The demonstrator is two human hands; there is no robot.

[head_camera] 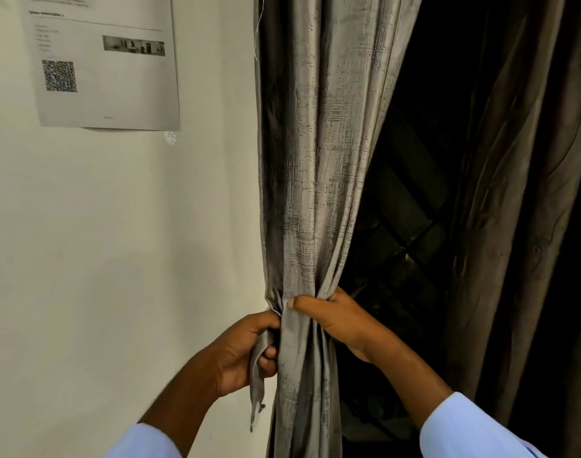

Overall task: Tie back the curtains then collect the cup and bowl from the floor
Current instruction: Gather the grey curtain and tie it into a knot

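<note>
A grey textured curtain (319, 166) hangs beside the white wall, gathered into a narrow bunch at waist height. My right hand (335, 317) wraps around the bunch from the right, thumb across its front. My left hand (243, 352) is just left of the bunch, closed on a strip of matching grey tie-back fabric (259, 375) whose loose end dangles below my fingers. A second, darker curtain (520, 226) hangs at the right in shadow. No cup or bowl is in view.
A printed paper sheet (107, 61) with a square code is stuck to the white wall (117, 242) at upper left. Between the two curtains is a dark window opening (414, 209) with a faint grille.
</note>
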